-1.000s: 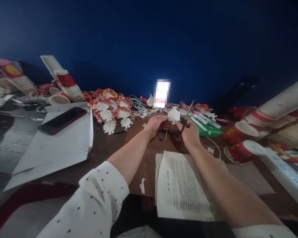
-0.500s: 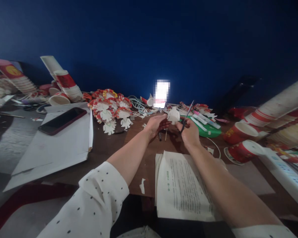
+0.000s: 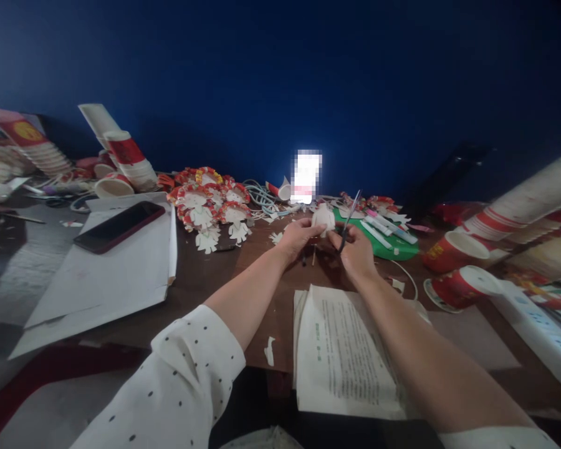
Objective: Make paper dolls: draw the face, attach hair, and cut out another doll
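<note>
Ahead of me, over the brown table, my left hand [image 3: 302,238] pinches a white paper cut-out [image 3: 323,217] between thumb and fingers. My right hand [image 3: 358,252] is closed around a pair of scissors [image 3: 350,215], whose blades point up and away. Its fingertips are close to the lower right edge of the cut-out; whether they touch it I cannot tell. Left of my hands lies a cluster of red-and-white paper figures [image 3: 206,209]. Behind the right hand are several pens [image 3: 378,226] on a green case [image 3: 397,251].
A printed booklet [image 3: 343,355] lies near the front edge. On the left, a dark phone [image 3: 120,227] rests on white sheets [image 3: 107,293]. Stacked paper cups [image 3: 129,159] stand at the back left. Red cups [image 3: 470,287] and a power strip [image 3: 537,337] are at right. A lit screen [image 3: 306,178] stands behind.
My left hand has moved slightly right and its thumb now lies over the cut-out, which has turned. The scissors stay in my right hand, tilted a little more upright.
</note>
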### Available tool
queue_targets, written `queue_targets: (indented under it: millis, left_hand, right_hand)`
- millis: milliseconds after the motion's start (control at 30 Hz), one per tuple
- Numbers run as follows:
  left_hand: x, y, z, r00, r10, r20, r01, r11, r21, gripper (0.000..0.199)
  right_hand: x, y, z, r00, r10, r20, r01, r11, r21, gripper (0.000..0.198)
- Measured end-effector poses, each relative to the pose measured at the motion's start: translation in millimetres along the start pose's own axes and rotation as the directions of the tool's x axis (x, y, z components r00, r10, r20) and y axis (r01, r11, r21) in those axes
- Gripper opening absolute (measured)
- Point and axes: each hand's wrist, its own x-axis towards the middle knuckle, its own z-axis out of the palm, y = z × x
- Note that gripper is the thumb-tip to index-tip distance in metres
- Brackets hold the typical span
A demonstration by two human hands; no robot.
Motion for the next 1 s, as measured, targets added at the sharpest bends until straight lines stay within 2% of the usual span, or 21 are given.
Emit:
queue_targets:
  millis: [167, 433, 667, 800, 900, 1000]
  left_hand:
    - [1.3, -2.8, 0.1, 0.999, 0.045, -0.013, -0.045, 0.999, 0.007, 0.033]
    - [3.1, -0.4, -0.7, 0.996, 0.063, -0.065, -0.066, 0.997, -0.047, 0.022]
    - [11.0, -3.6, -8.1, 0.988, 0.122, -0.093, -0.124, 0.992, -0.024, 0.022]
    - [11.6, -6.5, -10.0, 0.991, 0.128, -0.038, -0.125, 0.989, 0.078, 0.022]
    - [10.9, -7.9, -10.5, 0.993, 0.121, 0.009, -0.12, 0.97, 0.212, 0.022]
    - [10.3, -7.9, -10.6, 0.994, 0.107, 0.032, -0.112, 0.938, 0.328, 0.025]
  right_hand:
    - [0.9, 6.9, 1.1, 0.997, 0.018, 0.071, -0.02, 1.0, 0.023, 0.054]
    - [-0.9, 3.8, -0.3, 0.996, 0.031, 0.082, -0.033, 0.999, 0.028, 0.05]
    - [-4.1, -2.1, -2.5, 0.968, 0.148, 0.201, -0.134, 0.988, -0.083, 0.05]
    - [-1.0, 0.7, -1.9, 0.993, 0.055, 0.106, -0.057, 0.998, 0.022, 0.051]
    - [3.7, 3.1, -3.6, 1.0, 0.009, 0.021, -0.011, 0.994, 0.104, 0.05]
    - [7.6, 3.4, -6.3, 0.999, -0.007, -0.034, 0.01, 0.997, 0.078, 0.047]
